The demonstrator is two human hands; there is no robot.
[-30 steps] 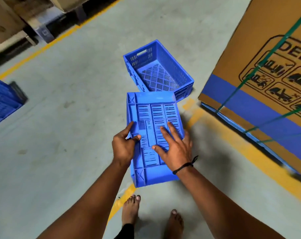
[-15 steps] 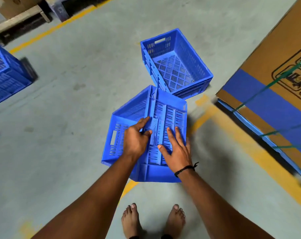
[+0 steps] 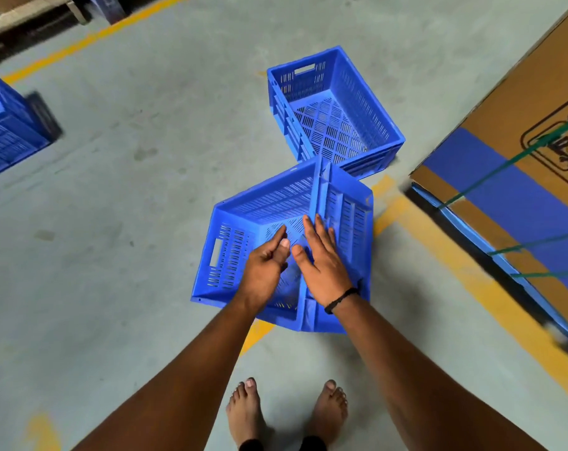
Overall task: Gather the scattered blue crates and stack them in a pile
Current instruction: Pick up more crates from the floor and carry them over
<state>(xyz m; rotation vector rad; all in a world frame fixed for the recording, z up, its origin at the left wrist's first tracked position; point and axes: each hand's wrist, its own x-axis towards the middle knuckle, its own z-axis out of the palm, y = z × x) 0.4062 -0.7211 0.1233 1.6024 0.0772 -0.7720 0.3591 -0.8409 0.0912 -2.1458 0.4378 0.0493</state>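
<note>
Head view: crate [image 3: 263, 203] tipped further than before, mouth facing left, long axis pointing away; right hand [image 3: 324, 265] flat on it, left hand [image 3: 263, 271] curled, grip unclear.

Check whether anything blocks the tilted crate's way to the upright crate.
Nothing visible does. The tilted crate meets the upright crate at its near corner in this view, and the upright crate is empty.
</note>
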